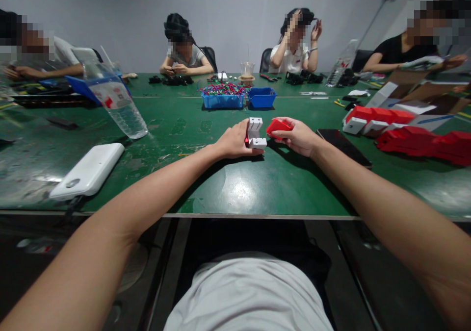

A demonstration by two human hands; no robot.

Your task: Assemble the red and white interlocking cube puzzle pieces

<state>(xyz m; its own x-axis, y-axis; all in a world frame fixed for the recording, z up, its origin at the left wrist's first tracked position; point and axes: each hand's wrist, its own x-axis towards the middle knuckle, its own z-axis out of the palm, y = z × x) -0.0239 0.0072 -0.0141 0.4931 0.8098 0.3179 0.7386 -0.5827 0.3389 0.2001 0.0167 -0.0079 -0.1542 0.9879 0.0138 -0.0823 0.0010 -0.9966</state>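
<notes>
My left hand (234,141) is closed around two small white plug-like blocks (255,133), stacked one on the other on the green table (257,184). A bit of red shows under my fingers. My right hand (299,136) pinches a flat red plastic piece (278,126) just to the right of the white blocks, a little above the table. The two hands are close together near the table's middle.
A white power bank (90,169) lies at the left and a clear water bottle (117,103) behind it. Two blue bins (262,97), one full of coloured wires, stand at the back. Red and white parts (382,117) and a dark phone (344,145) lie right. Several people sit around.
</notes>
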